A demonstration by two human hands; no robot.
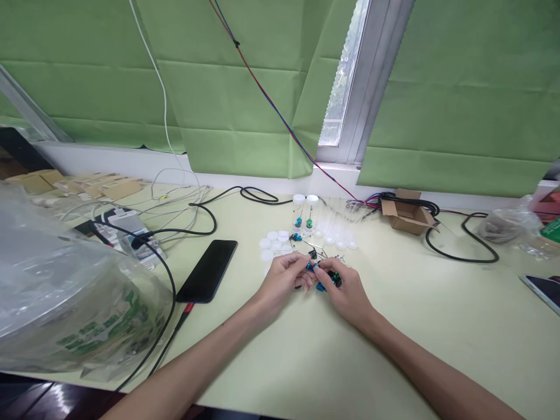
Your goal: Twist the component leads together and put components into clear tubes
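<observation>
Pinching the small blue piece point(310, 266) with the fingertips of your left hand point(283, 277) and right hand point(347, 289), near and right of the white caps point(273, 245), you likely needed light, steady pressure, clear of the blue and green parts point(321, 287) by your right thumb.

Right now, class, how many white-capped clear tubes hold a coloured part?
2. They stand side by side beyond the left hand and right hand: the left tube holds a blue part, the right tube a green part. The hands may hide others.
</observation>
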